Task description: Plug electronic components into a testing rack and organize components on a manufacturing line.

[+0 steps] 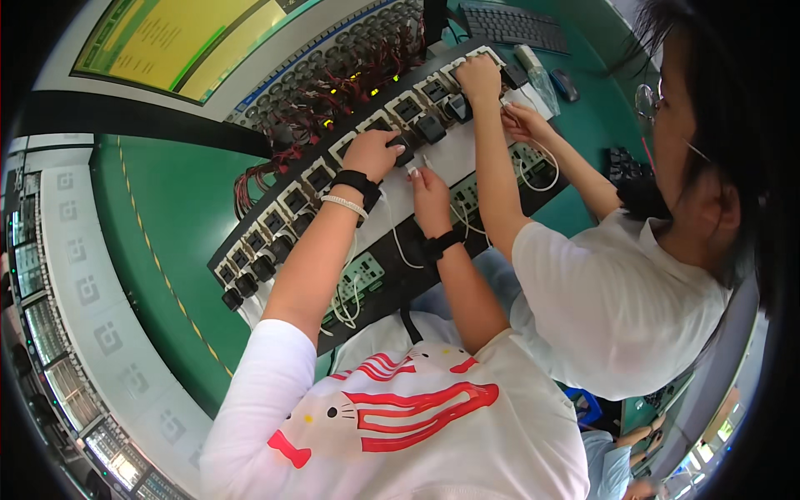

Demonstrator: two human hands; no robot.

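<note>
My left hand (373, 156), with a black band and a pale bracelet at the wrist, is closed round a black power adapter (404, 151) at the long row of sockets (319, 177). Just to its right, my right hand (431, 198) pinches the plug end of a white cable (412, 169). That plug is close to the adapter; whether they touch is too small to tell. More black adapters (430, 127) stand in the row on both sides of my hands.
A co-worker at my right has one hand (480, 79) on the row's far end and another (527, 125) holding a white cable. Behind the row are red wire bundles (367, 83) and a monitor (167, 42). A keyboard (512, 27) and mouse (565, 85) lie at the far right.
</note>
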